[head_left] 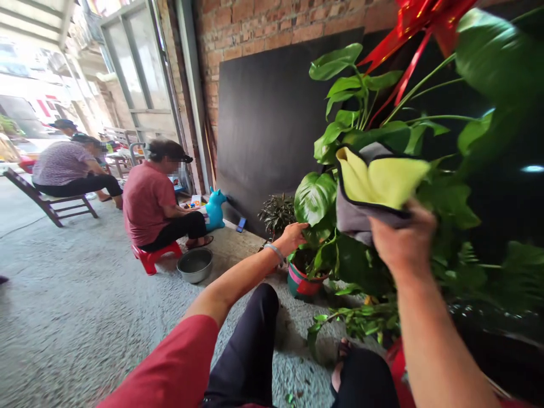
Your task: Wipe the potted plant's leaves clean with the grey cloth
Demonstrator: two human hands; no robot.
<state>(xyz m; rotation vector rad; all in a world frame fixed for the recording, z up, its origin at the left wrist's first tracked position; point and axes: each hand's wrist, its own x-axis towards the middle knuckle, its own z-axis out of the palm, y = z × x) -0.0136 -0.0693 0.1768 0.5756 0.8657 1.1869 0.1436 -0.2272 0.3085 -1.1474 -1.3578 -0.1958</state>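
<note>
Yellow cloth [382,181] in right hand [402,238], left hand [293,235] on leaf [315,198]

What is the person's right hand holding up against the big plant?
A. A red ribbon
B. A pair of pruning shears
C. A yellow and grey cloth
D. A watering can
C. The right hand has its grip closed on a folded yellow and grey cloth raised among the plant's leaves, while the left hand steadies a large leaf; the red ribbon hangs higher up, untouched.
</note>
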